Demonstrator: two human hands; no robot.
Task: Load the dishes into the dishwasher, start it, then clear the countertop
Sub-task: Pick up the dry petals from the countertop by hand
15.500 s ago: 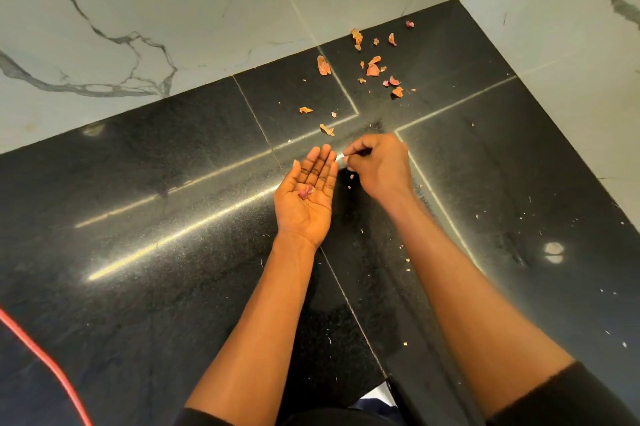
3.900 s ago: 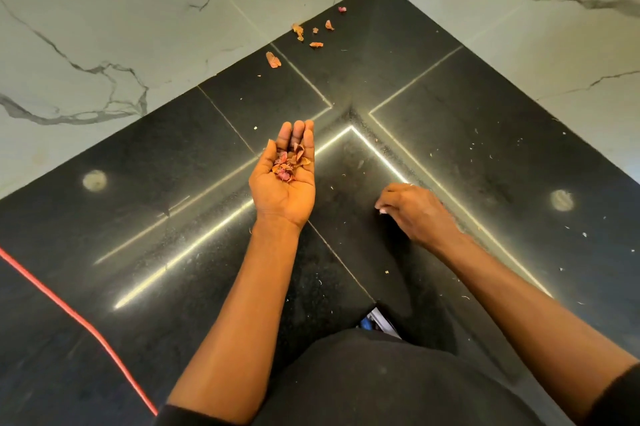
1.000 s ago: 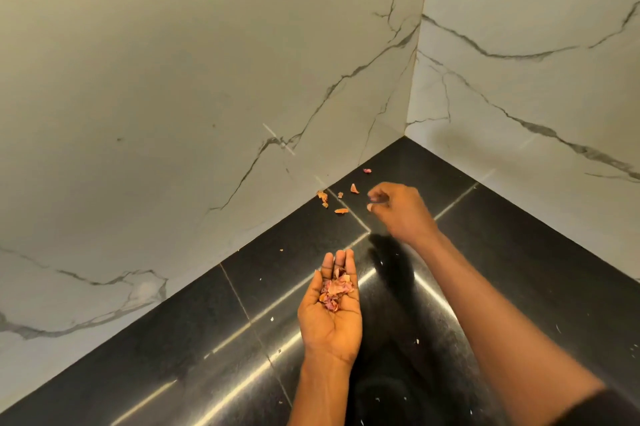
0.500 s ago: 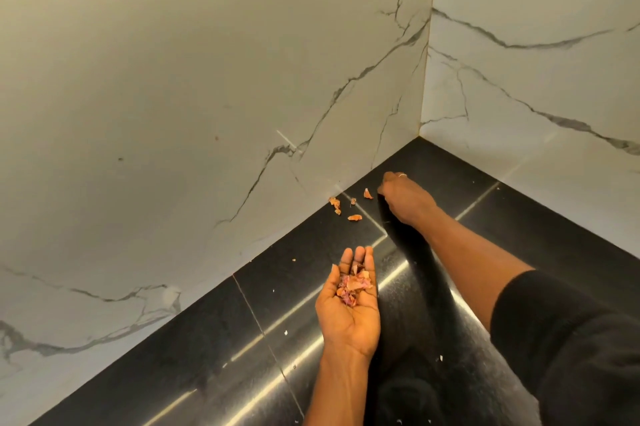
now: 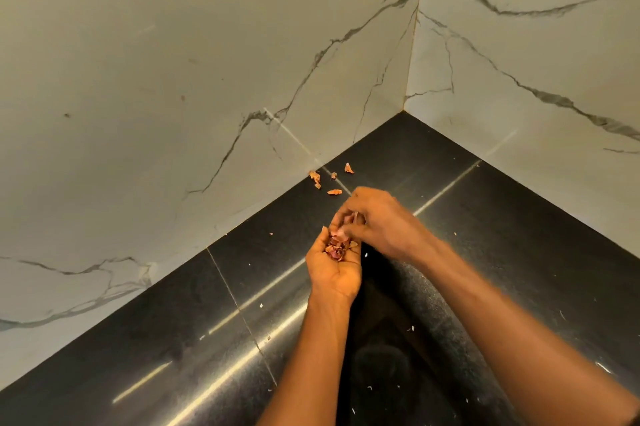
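Nearest to us, our two bare forearms reach forward over the black countertop (image 5: 519,252). The left forearm (image 5: 311,356) runs up from the lower edge, and the right forearm (image 5: 502,318) comes in from the lower right corner. The polished stone below them carries long pale streaks of reflected light. A thin seam (image 5: 239,308) runs away toward the wall, and white specks (image 5: 410,328) are scattered on both sides of our arms.

Further out, our left hand (image 5: 332,273) lies palm up above the stone, its fingers lightly cupped and close together, not closed round anything. In the hollow of the palm and lower fingers rests a small pile of scraps (image 5: 335,250), thin and papery, pink and reddish brown. Our right hand (image 5: 381,224) sits just beyond and to the right, back upward, overlapping the left fingertips. Its fingers are bent down toward the pile, but the hand is blurred, so we cannot tell whether the fingertips pinch a scrap or hold nothing.

Beyond both hands, a few loose scraps (image 5: 334,192) lie on the countertop. They are orange-tan, apart from one another and close to the foot of the left wall (image 5: 173,79); the nearest lies just past our right knuckles. The left wall meets the right wall (image 5: 519,62) in a corner, and both are pale marble-look tile with grey veins.
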